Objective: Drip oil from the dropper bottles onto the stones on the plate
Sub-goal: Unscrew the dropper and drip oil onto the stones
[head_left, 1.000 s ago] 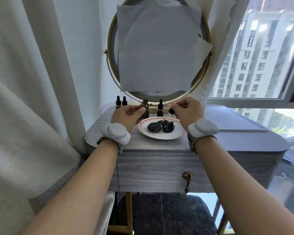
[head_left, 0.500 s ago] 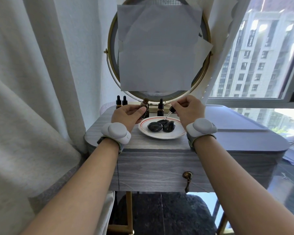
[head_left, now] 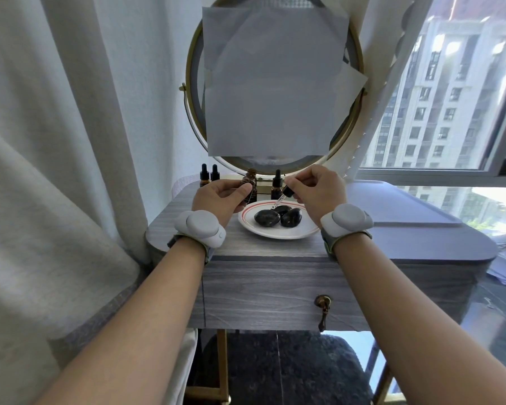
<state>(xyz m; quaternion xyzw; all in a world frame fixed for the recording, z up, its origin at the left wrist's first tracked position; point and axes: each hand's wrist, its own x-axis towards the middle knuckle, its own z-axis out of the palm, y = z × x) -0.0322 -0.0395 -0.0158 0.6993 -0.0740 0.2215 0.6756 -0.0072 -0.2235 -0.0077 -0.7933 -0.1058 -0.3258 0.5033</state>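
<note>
A white plate (head_left: 278, 231) with a red ring sits on the grey wooden table and holds three black stones (head_left: 267, 217). My left hand (head_left: 221, 198) grips an uncapped brown dropper bottle (head_left: 250, 183) just left of the plate. My right hand (head_left: 319, 190) pinches the black bulb of a dropper (head_left: 284, 196), whose glass tip points down over the back stone. Three capped dropper bottles stand behind: two at the left (head_left: 209, 174) and one (head_left: 277, 185) behind the plate.
A round gold-framed mirror (head_left: 275, 83), covered with grey paper, stands at the table's back. A curtain (head_left: 56, 141) hangs at the left and a window is at the right. A drawer knob (head_left: 322, 301) sits on the table front, a dark stool below.
My right hand with the dropper has risen slightly and shifted left over the stones. My left hand and the bottle have stayed put.
</note>
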